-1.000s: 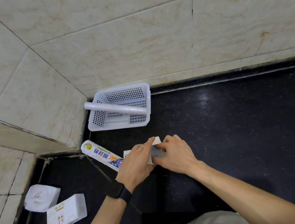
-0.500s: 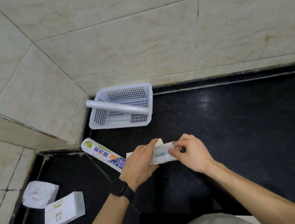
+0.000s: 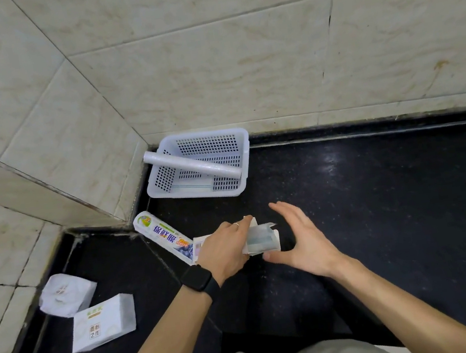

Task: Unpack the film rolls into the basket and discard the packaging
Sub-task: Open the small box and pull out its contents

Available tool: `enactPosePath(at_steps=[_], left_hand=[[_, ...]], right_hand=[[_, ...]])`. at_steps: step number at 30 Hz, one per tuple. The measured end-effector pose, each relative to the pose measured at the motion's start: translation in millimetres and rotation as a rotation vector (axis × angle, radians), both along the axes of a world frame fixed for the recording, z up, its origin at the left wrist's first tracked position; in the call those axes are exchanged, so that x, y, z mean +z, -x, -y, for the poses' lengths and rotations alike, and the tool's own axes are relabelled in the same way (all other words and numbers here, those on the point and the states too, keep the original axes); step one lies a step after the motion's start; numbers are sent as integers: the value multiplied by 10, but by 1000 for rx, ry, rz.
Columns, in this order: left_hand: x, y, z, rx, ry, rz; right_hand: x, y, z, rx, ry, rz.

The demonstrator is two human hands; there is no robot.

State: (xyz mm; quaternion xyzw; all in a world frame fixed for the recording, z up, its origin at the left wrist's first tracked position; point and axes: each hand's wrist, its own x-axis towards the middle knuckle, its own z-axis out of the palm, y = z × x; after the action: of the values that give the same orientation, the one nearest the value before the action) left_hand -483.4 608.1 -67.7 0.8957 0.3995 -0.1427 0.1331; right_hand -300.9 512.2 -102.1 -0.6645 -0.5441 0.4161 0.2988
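A white perforated basket (image 3: 239, 142) stands in the corner of the black counter, with one bare film roll (image 3: 191, 164) lying slantwise across it. In front of it lies a long white film box (image 3: 164, 237) with blue print. My left hand (image 3: 224, 249) grips the right end of this box, where the flaps stand open and a pale film roll end (image 3: 261, 239) pokes out. My right hand (image 3: 303, 235) hovers just right of that end, fingers spread and straight, holding nothing.
Two white paper packets (image 3: 68, 292) (image 3: 102, 321) lie on the lower counter step at the left. Tiled walls close the back and left sides. The black counter (image 3: 379, 200) stretches to the right.
My right hand has let go of the roll end that it was pinching and has opened. The box flaps now stand open with the roll end sticking out.
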Motion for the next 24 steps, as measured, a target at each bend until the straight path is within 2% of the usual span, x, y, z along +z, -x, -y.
enactPosePath(at_steps=[5, 16, 20, 24], left_hand=[[4, -76, 6, -32, -17, 18], [-114, -64, 4, -35, -41, 10], [-283, 30, -61, 47, -27, 48], [-463, -53, -76, 73, -72, 73]], right_hand=[[-131, 84, -66, 16, -11, 29], [-161, 42, -79, -115, 150, -16], [-159, -192, -9, -201, 136, -6], [-206, -496, 137, -350, 162, -120]])
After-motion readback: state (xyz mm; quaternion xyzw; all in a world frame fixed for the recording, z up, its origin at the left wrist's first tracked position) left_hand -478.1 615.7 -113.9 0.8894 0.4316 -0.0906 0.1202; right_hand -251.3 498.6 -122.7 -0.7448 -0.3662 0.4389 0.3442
